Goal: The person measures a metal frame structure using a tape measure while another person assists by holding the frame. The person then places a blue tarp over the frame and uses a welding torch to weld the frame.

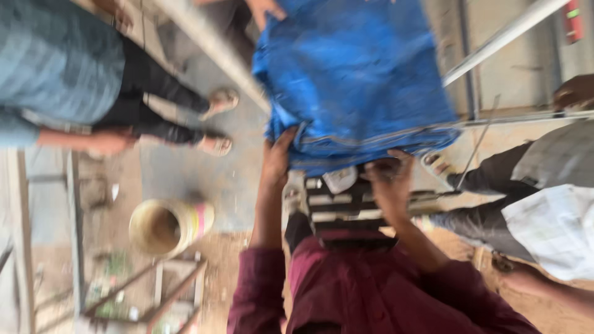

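- Where the view begins on the left, a bystander (55,62) in a grey-blue top and black trousers stands on the concrete floor (192,173) in sandals, one arm hanging low.
- Nearer on the left, a pale yellow bucket (170,226) lies on its side on sandy ground, mouth facing left, with a rusty metal frame (154,291) just near of it.
- A grey metal rail (210,43) runs diagonally from far left down to the left edge of the blue tarpaulin (356,80).
- The left hand (278,158) comes up from a maroon sleeve, fingers and thumb clamped on the tarpaulin's near-left corner.
- The tarpaulin, folded and bunched, fills the far centre, and its near hem sags between the two hands.
- Just under that hem sits a dark slatted object (346,207), partly covered (too blurred to name more closely).
- The right hand (390,179) meets the hem right of centre, fingers curled in against the fabric and seemingly pinching it, though blur hides the exact grip.
- A second rail (501,40) slants off to the far right.
- On the right, another person (544,204) in grey trousers and a white cloth stands close, with a hand (575,91) resting by a thin bar.
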